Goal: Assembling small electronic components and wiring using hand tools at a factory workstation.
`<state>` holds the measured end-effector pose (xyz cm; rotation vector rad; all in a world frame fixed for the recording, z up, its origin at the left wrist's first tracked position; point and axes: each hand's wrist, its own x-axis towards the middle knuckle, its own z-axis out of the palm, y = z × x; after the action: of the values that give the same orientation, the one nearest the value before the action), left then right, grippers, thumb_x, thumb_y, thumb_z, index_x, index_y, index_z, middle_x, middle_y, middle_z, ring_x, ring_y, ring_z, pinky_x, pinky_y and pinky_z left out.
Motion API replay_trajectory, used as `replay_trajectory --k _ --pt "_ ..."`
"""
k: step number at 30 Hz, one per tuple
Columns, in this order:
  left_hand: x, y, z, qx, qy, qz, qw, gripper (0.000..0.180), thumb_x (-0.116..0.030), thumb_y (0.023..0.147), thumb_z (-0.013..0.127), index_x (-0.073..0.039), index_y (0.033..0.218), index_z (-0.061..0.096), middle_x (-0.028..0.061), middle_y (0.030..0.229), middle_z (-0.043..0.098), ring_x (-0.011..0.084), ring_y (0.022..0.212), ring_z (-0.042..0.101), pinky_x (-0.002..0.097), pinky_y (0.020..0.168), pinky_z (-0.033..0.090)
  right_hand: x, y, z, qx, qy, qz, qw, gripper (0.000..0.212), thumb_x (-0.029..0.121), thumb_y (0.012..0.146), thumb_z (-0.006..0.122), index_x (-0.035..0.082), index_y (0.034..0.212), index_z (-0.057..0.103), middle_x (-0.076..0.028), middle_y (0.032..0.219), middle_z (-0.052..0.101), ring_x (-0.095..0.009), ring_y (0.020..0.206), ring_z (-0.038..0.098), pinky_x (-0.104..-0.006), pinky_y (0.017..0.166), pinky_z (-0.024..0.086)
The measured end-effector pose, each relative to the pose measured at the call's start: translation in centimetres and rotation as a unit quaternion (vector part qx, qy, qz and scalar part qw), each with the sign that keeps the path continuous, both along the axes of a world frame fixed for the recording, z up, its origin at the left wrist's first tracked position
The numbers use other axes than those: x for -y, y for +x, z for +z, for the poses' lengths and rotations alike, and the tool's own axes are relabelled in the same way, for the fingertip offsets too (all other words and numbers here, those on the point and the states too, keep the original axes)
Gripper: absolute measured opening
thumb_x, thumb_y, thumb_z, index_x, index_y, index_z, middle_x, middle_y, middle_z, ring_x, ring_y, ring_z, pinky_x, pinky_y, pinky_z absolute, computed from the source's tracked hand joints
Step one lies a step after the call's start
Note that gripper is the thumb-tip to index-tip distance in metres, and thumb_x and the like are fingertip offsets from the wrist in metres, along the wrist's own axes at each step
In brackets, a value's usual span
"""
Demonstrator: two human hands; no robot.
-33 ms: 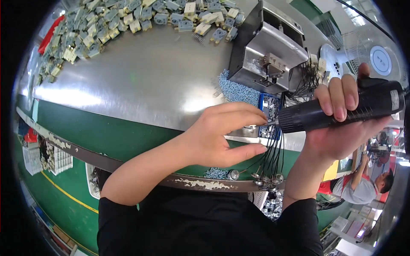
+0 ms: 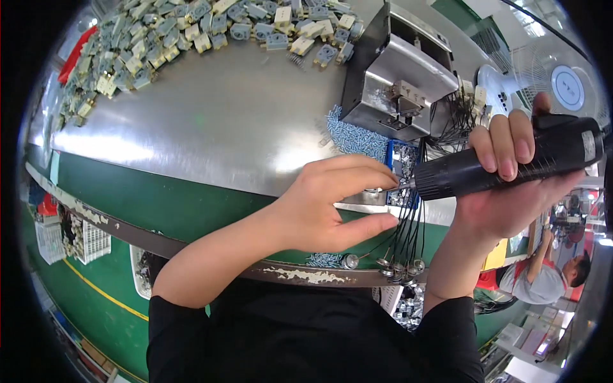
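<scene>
My right hand (image 2: 504, 172) is wrapped round a black electric screwdriver (image 2: 472, 171), held nearly level with its bit pointing left. My left hand (image 2: 332, 201) reaches in from the left, thumb and fingers apart, fingertips beside the thin bit (image 2: 403, 186). Under those fingertips a small shiny metal part (image 2: 373, 190) partly shows; the fingers hide the rest. Behind the bit stands a blue tray (image 2: 394, 153) of small metal pieces. Black wires (image 2: 408, 236) hang over the table edge below the bit, ending in round metal-and-clear parts (image 2: 399, 271).
A steel box-shaped fixture (image 2: 402, 83) stands beyond a heap of bluish screws (image 2: 357, 137). Grey and cream switch-like blocks (image 2: 236, 22) are piled along the far edge. More screws (image 2: 324, 260) lie near the front edge. A fan (image 2: 565, 86) and a co-worker (image 2: 543, 277) are at right.
</scene>
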<state>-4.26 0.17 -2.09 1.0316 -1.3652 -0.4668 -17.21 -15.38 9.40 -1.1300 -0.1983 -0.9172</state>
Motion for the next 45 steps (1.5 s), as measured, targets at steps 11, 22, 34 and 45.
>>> replay_trajectory --k 11,22,34,45 --pt "-5.7 -0.1 4.7 0.081 0.041 0.123 0.988 0.011 0.001 0.081 0.082 0.0 0.09 0.076 0.0147 0.092 0.077 0.0274 0.082 0.076 0.0333 0.074 0.059 -3.7 0.1 2.0 0.047 0.138 0.043 0.988 0.066 0.056 0.109 0.039 -0.004 0.133 0.046 -0.001 0.081 0.045 -0.01 0.063 0.044 -0.0278 0.062 0.041" --pt "-36.7 5.2 -5.2 0.114 0.305 0.54 0.776 0.01 -0.003 0.086 0.078 0.002 0.094 0.075 0.0159 0.097 0.078 0.0281 0.089 0.074 0.0342 0.082 0.057 -3.4 0.2 1.3 -0.049 0.055 -0.028 0.997 0.086 0.072 0.103 0.031 -0.005 0.139 0.047 -0.003 0.077 0.046 -0.012 0.06 0.042 -0.0282 0.057 0.038" --pt "-41.2 9.9 -2.4 0.198 0.36 0.649 0.64 0.026 -0.023 0.101 0.069 0.002 0.094 0.068 0.0106 0.072 0.06 0.022 0.062 0.054 0.0375 0.06 0.042 2.2 0.9 0.3 -0.145 -0.008 -0.113 0.983 0.099 0.077 0.1 0.026 -0.009 0.146 0.04 -0.008 0.082 0.049 -0.018 0.07 0.047 -0.0351 0.071 0.041" --pt "-2.6 1.6 4.9 0.347 0.164 0.12 0.916 0.049 -0.027 0.084 0.081 -0.005 0.126 0.065 0.0143 0.121 0.068 0.0352 0.11 0.064 0.0447 0.096 0.05 6.2 -1.7 -1.5 -0.283 -0.168 -0.111 0.938 0.076 0.061 0.111 0.029 -0.001 0.152 0.04 -0.013 0.113 0.065 -0.022 0.106 0.064 -0.0373 0.098 0.05"
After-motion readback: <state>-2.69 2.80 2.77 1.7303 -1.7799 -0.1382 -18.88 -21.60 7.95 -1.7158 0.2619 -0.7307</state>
